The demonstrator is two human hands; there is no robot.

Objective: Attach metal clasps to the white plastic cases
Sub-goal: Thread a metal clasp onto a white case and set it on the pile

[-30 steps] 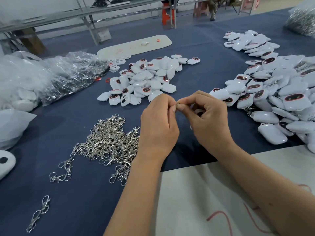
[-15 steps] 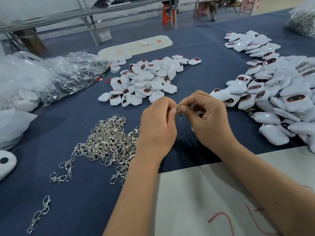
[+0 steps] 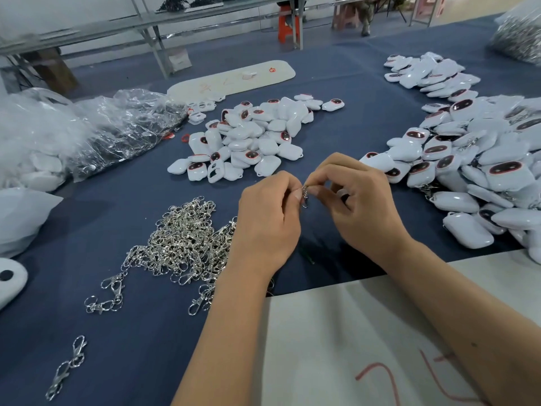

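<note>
My left hand and my right hand meet over the blue cloth, and both pinch one small metal clasp between thumb and fingertips. A bit of white case shows inside my curled right fingers. A heap of loose silver clasps lies left of my left hand. One pile of white plastic cases sits beyond my hands. A bigger pile of cases spreads along the right.
Clear plastic bags lie at the left. A white board with red marks lies under my right forearm. Another long white board lies at the back. A stray clasp rests near the front left. Benches and stools stand behind the table.
The clasp now hangs lower between my fingertips and shows more plainly. Both hands have stayed nearly in place.
</note>
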